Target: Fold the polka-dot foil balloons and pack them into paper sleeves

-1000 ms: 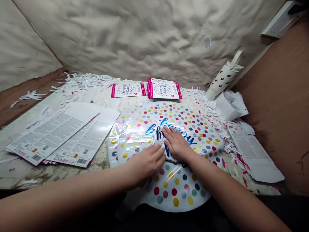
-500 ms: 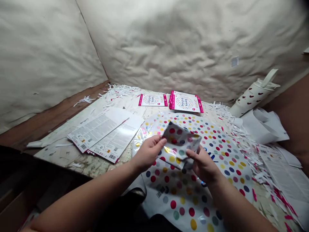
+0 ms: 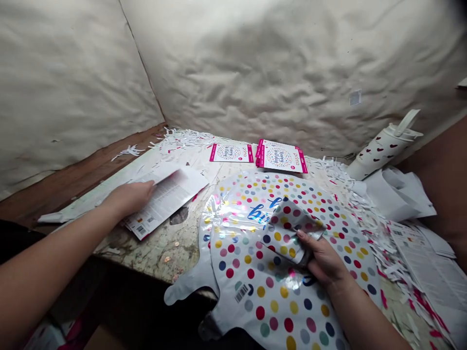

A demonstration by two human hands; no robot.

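Between the thumb and fingers of the right hand, a folded foil balloon is pinched near its nearer right corner, thumb on top, above the flat dotted balloons spread over the worktop. Taking the folded balloon as the centre of the dial and 12 as the far side, the left hand is found at about 10 o'clock, its fingertips touching the printed card envelopes; whether one is pinched cannot be told, as the thumb is hidden. For this two-sided hold, the folds are best kept compressed under light, even thumb pressure, since slick foil seems apt to spring open at its free corners. An envelope is better taken singly by its edge, with the card kept unbent. The foil should be kept level and clear of the loose layers below, so that nothing is dragged. A single pink-edged balloon packet is seen at 11 o'clock, and a stack of balloon packets at 12. At 2 o'clock a heart-patterned tumbler is leaned, with crumpled paper just beside it; further envelopes are laid at 3 to 4 o'clock, near paper shreds.
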